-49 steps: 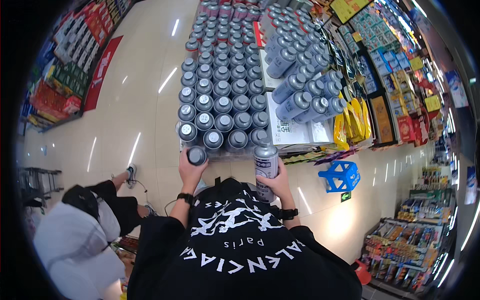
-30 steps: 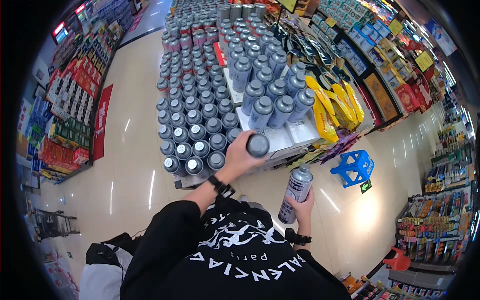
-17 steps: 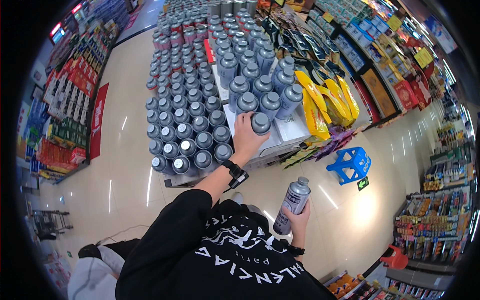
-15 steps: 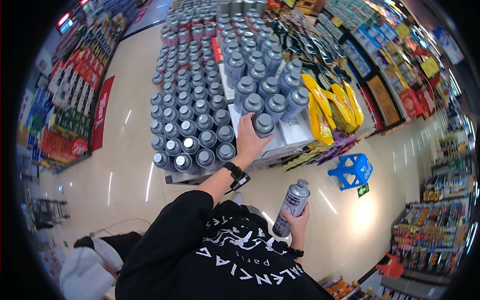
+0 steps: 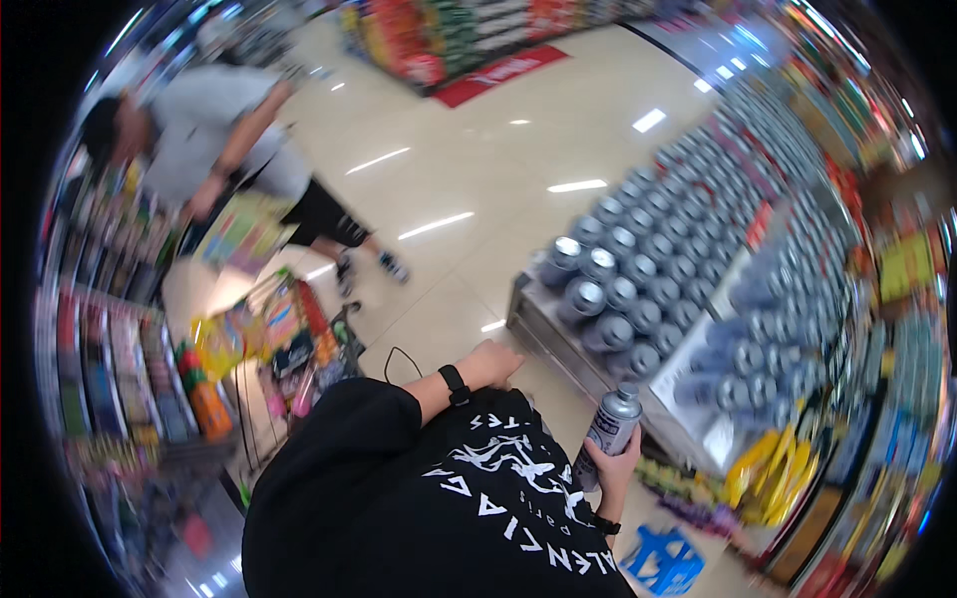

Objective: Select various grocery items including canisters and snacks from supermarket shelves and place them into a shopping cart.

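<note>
Upright in my right hand (image 5: pixel 620 465) is a silver aerosol can (image 5: pixel 611 424) with a grey cap and a printed label, tilted a little. My fingers wrap around its lower half. My left hand (image 5: pixel 493 365), wearing a black wristband, is in front of my chest, away from the display. Its fingers are turned down and blurred, and I see no can at it. Many like silver cans (image 5: pixel 643 269) stand in rows on the low display stand (image 5: pixel 558 351) to the right. A second group of cans (image 5: pixel 758 349) stands on white boxes beside them.
Yellow packets (image 5: pixel 773 473) hang at the display's near right corner, above a blue stool (image 5: pixel 663 560). A shopping cart full of goods (image 5: pixel 274 334) stands at the left. Behind it a person in a light shirt (image 5: pixel 214 130) bends forward. Stocked shelves (image 5: pixel 478 45) line the far side.
The view has swung left, so the display now sits at the right. My left hand has come off the can on the display and drawn back. My right hand still holds its can.
</note>
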`<state>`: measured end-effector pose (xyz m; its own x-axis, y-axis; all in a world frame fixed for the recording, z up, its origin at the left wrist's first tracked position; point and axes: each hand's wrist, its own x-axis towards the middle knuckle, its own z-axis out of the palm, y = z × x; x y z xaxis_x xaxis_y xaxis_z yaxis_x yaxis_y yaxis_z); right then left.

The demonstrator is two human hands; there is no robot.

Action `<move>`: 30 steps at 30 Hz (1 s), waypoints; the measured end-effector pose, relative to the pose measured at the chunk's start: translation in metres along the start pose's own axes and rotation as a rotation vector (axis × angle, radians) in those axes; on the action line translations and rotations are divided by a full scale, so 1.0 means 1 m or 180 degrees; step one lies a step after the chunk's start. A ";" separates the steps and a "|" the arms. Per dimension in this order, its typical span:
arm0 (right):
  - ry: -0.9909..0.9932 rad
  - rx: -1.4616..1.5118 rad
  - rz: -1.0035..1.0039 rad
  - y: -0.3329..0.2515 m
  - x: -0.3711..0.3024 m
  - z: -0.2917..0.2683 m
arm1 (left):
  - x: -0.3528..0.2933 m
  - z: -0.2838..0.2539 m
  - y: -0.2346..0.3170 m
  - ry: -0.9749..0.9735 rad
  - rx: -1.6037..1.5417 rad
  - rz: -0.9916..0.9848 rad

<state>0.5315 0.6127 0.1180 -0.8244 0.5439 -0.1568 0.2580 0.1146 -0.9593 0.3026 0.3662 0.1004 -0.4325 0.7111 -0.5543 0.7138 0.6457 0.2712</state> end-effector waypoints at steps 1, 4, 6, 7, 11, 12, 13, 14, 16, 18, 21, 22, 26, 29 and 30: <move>-0.0253 -0.0044 -0.0075 -0.006 0.011 0.009 | -0.007 0.028 -0.021 0.0609 -0.0166 0.0037; -0.0769 -0.0360 -0.0182 -0.044 0.030 0.050 | -0.075 0.031 -0.046 0.1199 -0.0665 -0.0540; -0.1328 -0.0461 -0.0389 -0.046 0.052 0.082 | -0.099 0.058 -0.062 0.1329 -0.0980 -0.0909; -0.1579 -0.0505 -0.0448 -0.058 0.058 0.103 | -0.112 0.073 -0.069 0.1493 -0.1156 -0.1119; -0.2168 -0.0686 -0.0802 -0.086 0.055 0.188 | -0.186 0.115 -0.099 0.1608 -0.1701 -0.1712; -0.2324 -0.0716 -0.0752 -0.093 0.051 0.209 | -0.201 0.123 -0.106 0.1493 -0.1815 -0.1851; -0.2475 -0.0769 -0.0810 -0.099 0.047 0.232 | -0.216 0.130 -0.112 0.1546 -0.1941 -0.1940; -0.2619 -0.0820 -0.0865 -0.105 0.041 0.255 | -0.232 0.135 -0.118 0.1363 -0.2097 -0.2076; -0.2991 -0.0820 -0.0788 -0.125 0.020 0.303 | -0.264 0.148 -0.134 0.1210 -0.2342 -0.2255; -0.3293 -0.0837 -0.0871 -0.141 -0.002 0.346 | -0.287 0.166 -0.147 0.1811 -0.2774 -0.2346; -0.3850 -0.1022 -0.0874 -0.145 -0.025 0.404 | -0.308 0.196 -0.158 0.2106 -0.3123 -0.2690; -0.4001 -0.1072 -0.0885 -0.152 -0.036 0.421 | -0.315 0.202 -0.159 0.2163 -0.3154 -0.2871; -0.4403 -0.1227 -0.1076 -0.162 -0.066 0.483 | -0.347 0.225 -0.166 0.2660 -0.3899 -0.3243; -0.4757 -0.1291 -0.0976 -0.168 -0.075 0.520 | -0.339 0.274 -0.176 0.3096 -0.4486 -0.3848; -0.4866 -0.1356 -0.0980 -0.169 -0.075 0.532 | -0.335 0.294 -0.180 0.3192 -0.4739 -0.4245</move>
<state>0.2815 0.1099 0.1673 -0.5065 -0.8062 -0.3059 -0.1043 0.4094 -0.9064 0.4809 -0.0697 0.0061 -0.5631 -0.6246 -0.5411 -0.7293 0.0677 0.6808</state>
